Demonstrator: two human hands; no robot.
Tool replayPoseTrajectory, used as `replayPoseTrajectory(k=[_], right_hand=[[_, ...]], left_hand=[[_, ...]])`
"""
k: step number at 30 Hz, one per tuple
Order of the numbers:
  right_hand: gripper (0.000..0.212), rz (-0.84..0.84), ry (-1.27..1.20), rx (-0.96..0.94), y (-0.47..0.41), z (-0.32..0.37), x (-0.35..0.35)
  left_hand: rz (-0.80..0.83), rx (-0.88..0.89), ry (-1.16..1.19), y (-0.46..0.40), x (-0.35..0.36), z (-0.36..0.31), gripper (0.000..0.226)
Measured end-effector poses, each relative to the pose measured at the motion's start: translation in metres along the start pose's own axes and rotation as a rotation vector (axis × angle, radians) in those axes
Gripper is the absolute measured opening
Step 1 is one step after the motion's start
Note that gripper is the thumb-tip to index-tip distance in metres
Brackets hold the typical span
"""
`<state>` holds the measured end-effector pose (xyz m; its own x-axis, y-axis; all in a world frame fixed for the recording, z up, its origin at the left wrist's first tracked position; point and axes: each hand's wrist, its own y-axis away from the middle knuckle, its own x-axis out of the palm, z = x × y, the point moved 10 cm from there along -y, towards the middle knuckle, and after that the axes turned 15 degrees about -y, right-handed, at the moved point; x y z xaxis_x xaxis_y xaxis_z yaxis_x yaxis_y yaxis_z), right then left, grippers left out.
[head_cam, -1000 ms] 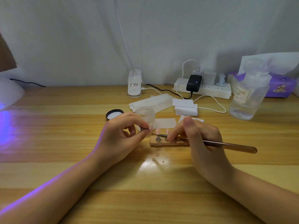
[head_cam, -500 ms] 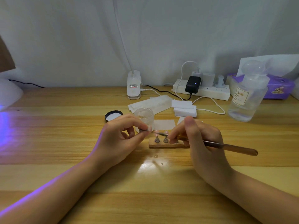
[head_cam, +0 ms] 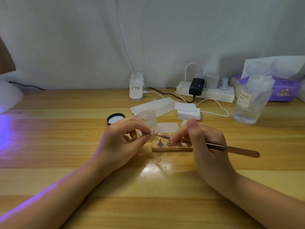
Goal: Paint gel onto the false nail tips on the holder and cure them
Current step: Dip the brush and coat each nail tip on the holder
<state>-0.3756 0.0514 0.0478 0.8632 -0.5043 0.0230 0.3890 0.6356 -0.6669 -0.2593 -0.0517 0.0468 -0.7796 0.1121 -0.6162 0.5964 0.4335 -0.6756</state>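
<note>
From the head view, the wooden holder (head_cam: 171, 147) lies flat on the table (head_cam: 66, 146), and everything else is best placed from it. Three small metal cones (head_cam: 168, 143) stand upright in a row along its top; whether any of them carries a nail tip is too small to tell.

Just left of the holder, the left hand (head_cam: 122, 142) pinches one small metal stand with a pale false nail tip (head_cam: 152, 131) between thumb and forefinger, held a little above the holder's left end. The right hand (head_cam: 203, 141) is over the holder's right end, its fingers curled round a slim gel brush (head_cam: 231, 148) — the brown handle sticks out to the right, and the fine end reaches left to the pinched tip. Whether the bristles actually touch it I cannot tell.

Just behind the holder stands a small clear jar (head_cam: 146, 119), open, with its black lid (head_cam: 115, 118) lying upturned to the jar's left. Also behind the holder are white wipes (head_cam: 167, 127), white foam blocks (head_cam: 188, 110) and, farther back by the wall, a power strip (head_cam: 214, 96) with a black adapter plugged in. Well to the holder's right stands a clear pump bottle (head_cam: 250, 104), with a purple tissue pack (head_cam: 283, 90) behind it. Far to the holder's left — at the frame edge — a white curing lamp (head_cam: 9, 96) throws violet light across the table.
</note>
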Motion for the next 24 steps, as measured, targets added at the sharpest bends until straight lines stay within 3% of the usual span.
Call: replayPoseTrajectory(k=[9,15,24], right_hand=[[0.041,0.060,0.012,0.018,0.000,-0.002,0.008],[0.044,0.008,-0.060,0.057,0.001,-0.004,0.002],[0.041,0.071,-0.022,0.048,0.001,-0.005,0.010]], left_hand=[[0.025,0.030,-0.015,0.000,0.001,-0.003,0.027],[0.021,0.016,0.002,0.000,0.001,-0.002,0.011],[0.024,0.013,0.012,0.000,0.002,-0.002,0.014]])
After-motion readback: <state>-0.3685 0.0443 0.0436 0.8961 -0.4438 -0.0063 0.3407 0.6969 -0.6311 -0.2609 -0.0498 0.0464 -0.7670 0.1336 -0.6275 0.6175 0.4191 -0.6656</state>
